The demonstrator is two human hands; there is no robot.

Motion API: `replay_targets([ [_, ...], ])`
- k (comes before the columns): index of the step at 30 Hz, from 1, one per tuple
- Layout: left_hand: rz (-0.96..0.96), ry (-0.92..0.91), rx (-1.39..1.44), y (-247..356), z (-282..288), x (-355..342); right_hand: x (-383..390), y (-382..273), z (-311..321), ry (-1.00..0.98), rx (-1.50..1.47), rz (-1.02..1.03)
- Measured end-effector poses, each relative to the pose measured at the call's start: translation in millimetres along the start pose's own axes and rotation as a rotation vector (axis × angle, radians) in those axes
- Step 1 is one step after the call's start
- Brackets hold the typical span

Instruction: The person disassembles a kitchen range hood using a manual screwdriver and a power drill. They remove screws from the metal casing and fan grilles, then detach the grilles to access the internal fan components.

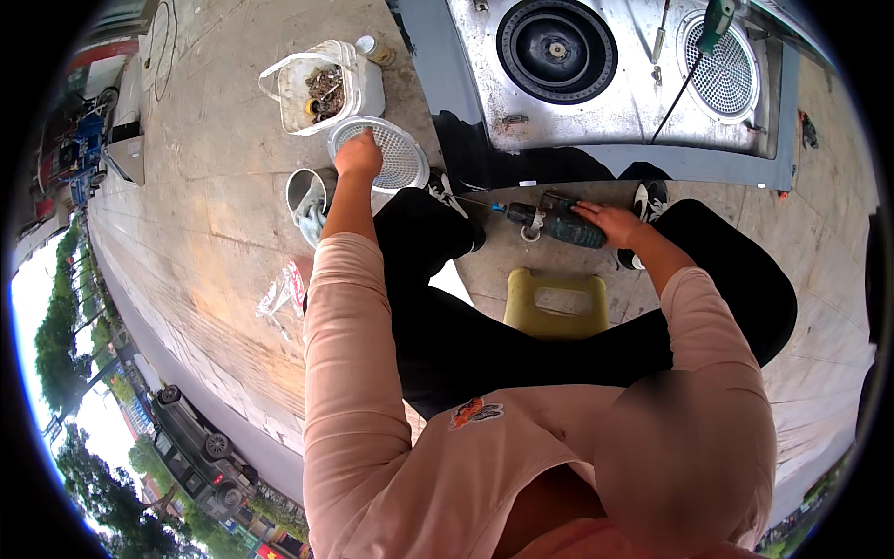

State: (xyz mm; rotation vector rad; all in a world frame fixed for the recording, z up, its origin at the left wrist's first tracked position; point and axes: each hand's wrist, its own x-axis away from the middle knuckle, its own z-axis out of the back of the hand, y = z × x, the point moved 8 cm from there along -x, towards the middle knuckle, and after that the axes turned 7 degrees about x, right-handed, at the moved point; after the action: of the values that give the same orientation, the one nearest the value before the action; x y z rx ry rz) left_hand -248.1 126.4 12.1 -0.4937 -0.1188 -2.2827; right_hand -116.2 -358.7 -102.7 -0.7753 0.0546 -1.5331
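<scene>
My left hand (360,155) is over a round white perforated grille (402,160), its fingers drawn together. Whatever they pinch is hidden. The grille lies on the ground against a white bucket (365,88) holding small loose pieces. My right hand (612,224) is closed over the rear of a dark green cordless drill (568,227), which lies low between my feet. A long thin bit points left from its chuck. Ahead of me is a metal range hood (577,126) with a black round fan opening (557,48) and a second white perforated grille (719,70) at its right.
A green-handled screwdriver (715,26) is above the right grille. A pot with a rag (311,200) and a clear plastic bag (279,296) are on the left. A small jar (374,50) stands behind the bucket. A yellow-green plastic stool (556,321) is under me.
</scene>
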Motion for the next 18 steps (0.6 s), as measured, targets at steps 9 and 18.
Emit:
replay_targets([
  [9,-0.128,-0.153,-0.204,-17,-53,-66,-54,-6,-6,-0.009,-0.170,0.183],
  [18,-0.593,-0.134,-0.467,-1,-22,-58,-73,-25,-24,-0.004,-0.328,0.207],
])
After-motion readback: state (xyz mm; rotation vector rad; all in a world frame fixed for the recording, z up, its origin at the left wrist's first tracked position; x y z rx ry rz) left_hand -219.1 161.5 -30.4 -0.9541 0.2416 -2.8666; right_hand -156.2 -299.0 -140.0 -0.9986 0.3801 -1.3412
